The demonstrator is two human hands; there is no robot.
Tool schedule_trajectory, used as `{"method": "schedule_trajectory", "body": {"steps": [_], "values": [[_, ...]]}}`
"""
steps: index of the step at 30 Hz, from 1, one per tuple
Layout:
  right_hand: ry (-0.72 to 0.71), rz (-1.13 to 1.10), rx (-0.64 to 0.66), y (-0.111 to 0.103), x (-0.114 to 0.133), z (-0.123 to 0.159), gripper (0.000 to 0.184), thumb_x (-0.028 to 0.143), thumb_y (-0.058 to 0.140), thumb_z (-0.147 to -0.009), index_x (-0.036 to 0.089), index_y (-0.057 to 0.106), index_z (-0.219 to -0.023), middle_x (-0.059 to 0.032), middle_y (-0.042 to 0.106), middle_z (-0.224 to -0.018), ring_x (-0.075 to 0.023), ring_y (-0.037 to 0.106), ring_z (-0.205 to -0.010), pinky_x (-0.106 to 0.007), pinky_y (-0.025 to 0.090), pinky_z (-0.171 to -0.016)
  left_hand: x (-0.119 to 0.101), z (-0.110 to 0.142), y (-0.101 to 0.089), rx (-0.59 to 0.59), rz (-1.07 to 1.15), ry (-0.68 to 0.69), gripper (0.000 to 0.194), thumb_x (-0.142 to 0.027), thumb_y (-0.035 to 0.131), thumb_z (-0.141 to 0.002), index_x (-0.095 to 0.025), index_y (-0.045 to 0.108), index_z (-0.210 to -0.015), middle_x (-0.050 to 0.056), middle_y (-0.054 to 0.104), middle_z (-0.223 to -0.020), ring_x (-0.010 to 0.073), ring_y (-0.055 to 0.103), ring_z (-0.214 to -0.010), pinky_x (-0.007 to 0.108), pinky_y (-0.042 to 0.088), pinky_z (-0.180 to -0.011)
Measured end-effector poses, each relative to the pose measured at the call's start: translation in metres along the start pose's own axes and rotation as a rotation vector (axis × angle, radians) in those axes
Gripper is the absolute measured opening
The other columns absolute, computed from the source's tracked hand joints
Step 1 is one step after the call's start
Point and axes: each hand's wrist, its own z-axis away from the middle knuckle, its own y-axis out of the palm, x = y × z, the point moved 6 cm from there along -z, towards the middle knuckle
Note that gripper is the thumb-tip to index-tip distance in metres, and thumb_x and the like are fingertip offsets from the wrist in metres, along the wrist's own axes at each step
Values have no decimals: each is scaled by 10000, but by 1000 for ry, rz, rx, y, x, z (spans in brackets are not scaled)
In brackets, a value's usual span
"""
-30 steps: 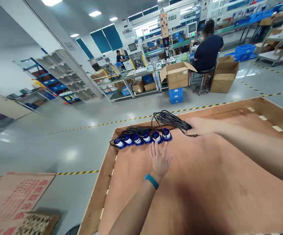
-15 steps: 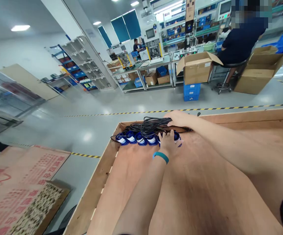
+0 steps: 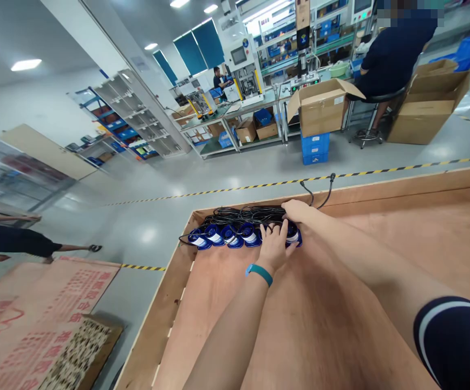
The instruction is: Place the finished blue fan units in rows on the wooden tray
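A row of several blue cylindrical devices [image 3: 249, 234] with white labels stands along the back wall of a wooden crate [image 3: 219, 303], at its left corner. Coiled black cable [image 3: 239, 215] lies behind and partly over them. My left hand [image 3: 273, 245], with a teal wristband, has its fingers spread over the right-hand devices and hides some of them. At the right end of the coils, my right hand [image 3: 296, 210] is closed on the cable, its fingertips partly hidden. Two cable ends with connectors [image 3: 331, 177] stick up over the crate's back edge.
Beyond the crate, an open carton [image 3: 324, 111] sits on stacked blue bins [image 3: 315, 149]. A seated person [image 3: 397, 54] works at the back right. At left, a walking person's leg [image 3: 24, 238] passes printed cardboard [image 3: 56, 309] on the floor.
My right hand has lowered the cable coils down behind the blue devices. The connector ends now stand up over the back edge. A walking person has come further into view at left.
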Motion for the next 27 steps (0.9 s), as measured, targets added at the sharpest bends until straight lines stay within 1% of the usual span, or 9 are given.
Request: {"method": "schedule_trajectory", "body": {"steps": [3, 6, 8, 10, 13, 18, 21, 24, 27], "values": [[-16, 52, -66, -5, -25, 19, 435, 459, 663, -914, 152, 672, -1222, -182, 717, -1175, -317, 664, -1098, -430, 458, -964, 6, 16, -2, -39, -55, 80, 683, -468, 557, -965, -162, 400, -1556, 220, 543, -1427, 430, 352, -1472, 689, 186, -1227], [-76, 288, -152, -15, -50, 44, 216, 286, 682, -892, 107, 726, -1004, -196, 742, -1008, -331, 659, -1071, -508, 319, -1078, 14, 32, -10, -182, -124, 106, 626, -479, 559, -969, -194, 465, -1517, 243, 386, -1590, 447, 189, -1558, 668, 205, -1234], [-118, 399, -166, -21, -60, 61, 132, 128, 601, -895, 91, 721, -936, -188, 742, -933, -291, 680, -996, -472, 329, -1052, 19, 36, -17, -302, -171, 63, 749, -547, 576, -946, -129, 404, -1543, 297, 224, -1656, 467, 65, -1574, 682, 205, -1228], [-120, 431, -163, -25, -60, 73, 216, 74, 503, -921, 74, 701, -1006, -197, 734, -954, -271, 693, -946, -425, 400, -950, 20, 30, -21, -352, -218, -1, 1005, -660, 602, -887, -15, 265, -1579, 366, 120, -1655, 485, -22, -1567, 703, 172, -1226], [-99, 426, -117, -23, -47, 82, 313, 74, 446, -935, 71, 649, -1173, -223, 706, -1051, -298, 694, -979, -375, 458, -780, 17, 9, -15, -233, -249, -86, 1221, -744, 674, -781, -19, 153, -1614, 358, 82, -1665, 501, 24, -1562, 710, 171, -1221], [-28, 341, -19, 5, -61, 79, 367, 82, 431, -937, 101, 605, -1260, -209, 674, -1105, -271, 677, -986, -333, 459, -737, 17, -13, -1, -21, -207, -194, 896, -682, 669, -828, -293, 381, -1582, 184, 209, -1701, 525, 272, -1504, 741, 258, -1171], [50, 336, -132, 18, -92, 84, 358, 111, 415, -959, 88, 594, -1268, -198, 667, -1097, -276, 639, -1002, -369, 430, -830, 21, -15, -1, -15, -177, -154, 742, -661, 648, -853, -280, 541, -1481, 146, 283, -1684, 477, 329, -1487, 697, 261, -1198], [134, 337, -334, 27, -110, 109, 373, 94, 401, -950, 74, 595, -1268, -207, 652, -1137, -301, 585, -1050, -403, 382, -885, 24, -16, -3, -13, -142, -100, 696, -645, 662, -851, -269, 583, -1432, 145, 320, -1667, 421, 371, -1466, 628, 284, -1213], [101, 264, -361, 51, -116, 140, 323, 94, 425, -937, 119, 669, -1147, -187, 667, -1129, -292, 566, -1070, -393, 361, -902, 21, -16, -3, -11, -122, -77, 677, -653, 673, -839, -296, 589, -1408, 137, 345, -1654, 389, 401, -1440, 611, 295, -1207]]}}
